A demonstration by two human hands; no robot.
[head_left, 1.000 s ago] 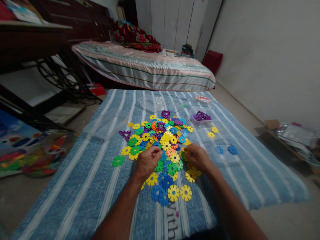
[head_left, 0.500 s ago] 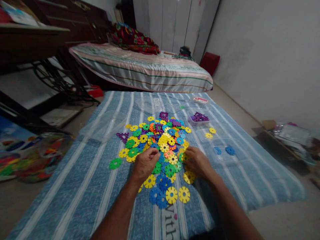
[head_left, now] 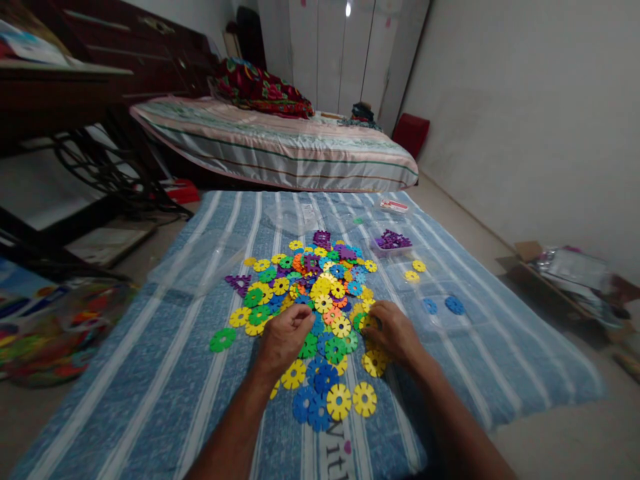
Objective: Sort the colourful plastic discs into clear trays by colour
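Note:
A heap of flat plastic snowflake discs (head_left: 320, 293) in yellow, green, blue, purple and orange lies on a blue striped blanket (head_left: 165, 373). My left hand (head_left: 284, 339) rests on the near left side of the heap with its fingers curled; whatever is under them is hidden. My right hand (head_left: 395, 331) is at the near right side, fingertips pinching a yellow disc (head_left: 367, 322). Blue and yellow discs (head_left: 333, 400) lie just in front of both hands. One green disc (head_left: 223, 340) lies apart to the left.
A clear sectioned tray on the right holds purple pieces (head_left: 393, 241), yellow discs (head_left: 413, 272) and blue discs (head_left: 440, 307). A clear plastic bag (head_left: 200, 263) lies at left. A mattress (head_left: 280, 143) is behind, a dark table (head_left: 60, 87) at left, clutter (head_left: 565, 273) by the right wall.
The view has tilted so the heap sits lower and further left. Both hands stay at the near edge of the heap, the right fingertips shifting slightly among the discs.

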